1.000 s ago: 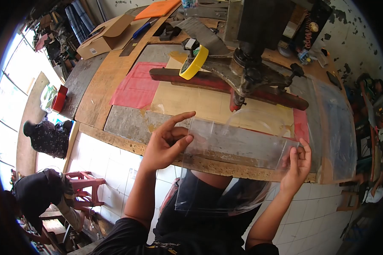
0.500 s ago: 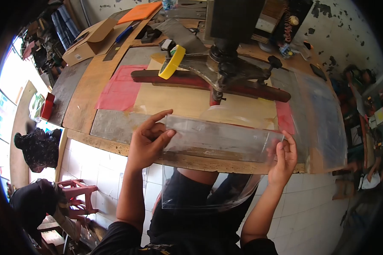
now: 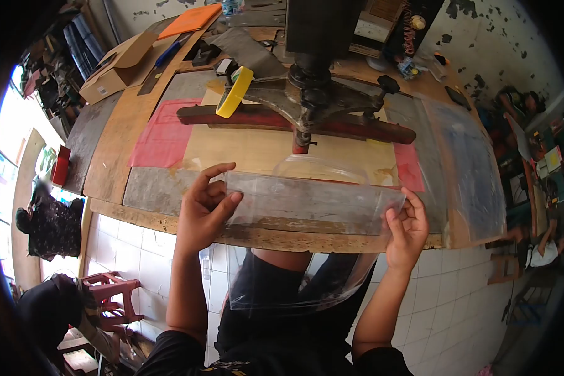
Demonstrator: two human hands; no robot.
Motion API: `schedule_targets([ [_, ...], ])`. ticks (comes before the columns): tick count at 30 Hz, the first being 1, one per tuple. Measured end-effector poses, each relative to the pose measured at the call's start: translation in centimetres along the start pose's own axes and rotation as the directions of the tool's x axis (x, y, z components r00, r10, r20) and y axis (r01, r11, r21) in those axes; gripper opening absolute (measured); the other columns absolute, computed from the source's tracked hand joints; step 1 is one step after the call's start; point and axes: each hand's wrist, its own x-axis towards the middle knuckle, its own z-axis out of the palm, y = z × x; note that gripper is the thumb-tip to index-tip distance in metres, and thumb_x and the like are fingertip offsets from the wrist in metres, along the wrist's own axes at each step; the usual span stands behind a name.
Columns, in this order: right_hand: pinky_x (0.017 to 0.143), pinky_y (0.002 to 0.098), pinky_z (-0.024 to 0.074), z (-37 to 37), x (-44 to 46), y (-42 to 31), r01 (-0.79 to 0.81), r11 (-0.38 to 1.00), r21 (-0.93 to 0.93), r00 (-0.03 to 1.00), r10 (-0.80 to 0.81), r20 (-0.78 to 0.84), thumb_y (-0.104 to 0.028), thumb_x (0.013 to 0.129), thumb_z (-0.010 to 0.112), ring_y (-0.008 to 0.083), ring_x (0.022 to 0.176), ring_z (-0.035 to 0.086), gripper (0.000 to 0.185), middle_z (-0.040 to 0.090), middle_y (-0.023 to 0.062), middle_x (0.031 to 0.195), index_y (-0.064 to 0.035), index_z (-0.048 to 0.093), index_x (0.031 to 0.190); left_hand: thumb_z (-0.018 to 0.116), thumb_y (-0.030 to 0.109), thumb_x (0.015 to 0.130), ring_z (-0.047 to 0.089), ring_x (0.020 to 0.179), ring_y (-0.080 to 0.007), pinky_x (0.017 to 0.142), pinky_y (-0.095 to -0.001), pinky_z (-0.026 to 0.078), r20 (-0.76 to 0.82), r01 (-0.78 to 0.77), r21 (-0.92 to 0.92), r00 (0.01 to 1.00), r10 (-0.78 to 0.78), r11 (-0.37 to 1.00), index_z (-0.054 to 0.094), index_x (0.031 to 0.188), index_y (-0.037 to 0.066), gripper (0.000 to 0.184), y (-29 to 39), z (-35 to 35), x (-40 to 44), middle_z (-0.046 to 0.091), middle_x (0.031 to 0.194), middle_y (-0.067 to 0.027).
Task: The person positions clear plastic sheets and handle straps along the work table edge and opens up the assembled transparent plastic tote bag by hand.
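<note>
I hold a clear plastic piece (image 3: 307, 200) up on the near side of the long red-and-black bar (image 3: 257, 117), over the front edge of the surface (image 3: 269, 239); its lower part hangs in front of my legs. My left hand (image 3: 202, 216) pinches one end between thumb and curled fingers, index finger reaching out along the top. My right hand (image 3: 408, 233) is half open at the other end, thumb on the near side and fingers bent behind. A curved clear strip (image 3: 319, 161) arches from the top of the piece toward the bar.

Under the bar lies a cream sheet (image 3: 244, 150), with a pink sheet (image 3: 163, 135) at its left end and a pink patch (image 3: 409, 168) at its right. A yellow tape roll (image 3: 237, 91) leans by the bar's left half. Well left of and beyond the bar sits a cardboard box (image 3: 116, 70).
</note>
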Motion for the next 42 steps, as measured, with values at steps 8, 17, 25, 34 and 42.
schedule_targets([
  [8, 0.081, 0.0234, 0.0551, -0.6, 0.1, 0.2, -0.018, 0.998, -0.052, 0.997, 0.022, 0.073, 0.005, 0.091, 0.070, 0.0085, 0.090, 0.061, 0.049, 0.064, 0.0067, 0.108, 0.0078, 0.053, 0.137, 0.070, 0.003, 0.094, 0.045, 0.060, -0.0011, 0.054, -0.0190, 0.032, 0.018, 0.008, 0.006, 1.000, -0.008, 1.000, 0.045, 0.146, -0.003, 0.057, -0.1, -0.2, 0.1, 0.056, 0.072, 0.0053],
  [17, 0.081, 0.0250, 0.0552, -0.3, 0.0, -1.2, -0.113, 0.990, -0.086, 0.982, 0.125, 0.140, 0.001, 0.095, 0.068, 0.0104, 0.093, 0.062, 0.029, 0.061, 0.0053, 0.105, 0.0018, 0.059, 0.123, 0.071, -0.002, 0.092, 0.040, 0.063, -0.0008, 0.060, -0.0182, 0.036, 0.022, -0.067, 0.096, 0.998, 0.066, 0.993, 0.049, 0.146, -0.001, 0.058, 0.4, -0.1, -0.6, 0.043, 0.071, 0.0088],
  [25, 0.085, 0.0302, 0.0560, -4.1, -1.4, -6.3, 0.036, 0.998, -0.048, 0.893, -0.010, 0.450, -0.005, 0.093, 0.073, 0.0160, 0.102, 0.063, 0.021, 0.063, 0.0103, 0.112, 0.0026, 0.063, 0.111, 0.075, -0.004, 0.088, 0.075, 0.085, -0.0173, 0.076, -0.0285, 0.055, 0.160, -0.244, 0.298, 0.966, 0.203, 0.923, 0.057, 0.119, -0.001, 0.035, 6.6, -1.6, -5.0, 0.073, 0.086, -0.0090],
  [34, 0.082, 0.0289, 0.0557, -4.0, -4.1, -8.8, -0.019, 0.999, -0.030, 0.869, 0.031, 0.493, 0.000, 0.083, 0.081, 0.0180, 0.091, 0.069, 0.035, 0.064, 0.0104, 0.117, 0.0057, 0.070, 0.116, 0.078, -0.006, 0.084, 0.076, 0.088, -0.0202, 0.080, -0.0284, 0.056, 0.271, -0.074, 0.122, 0.962, 0.039, 0.990, 0.061, 0.122, -0.002, 0.042, 7.3, -3.3, -8.3, 0.076, 0.091, -0.0112],
  [42, 0.082, 0.0288, 0.0574, -3.6, -5.6, -8.4, 0.232, 0.950, -0.210, 0.869, -0.105, 0.484, 0.007, 0.085, 0.075, 0.0189, 0.090, 0.069, 0.021, 0.066, 0.0130, 0.114, 0.0063, 0.072, 0.106, 0.075, -0.003, 0.088, 0.073, 0.083, -0.0143, 0.074, -0.0256, 0.056, 0.210, 0.031, 0.166, 0.976, -0.066, 0.986, 0.059, 0.137, -0.001, 0.052, 5.1, -3.8, -9.0, 0.076, 0.089, -0.0118],
])
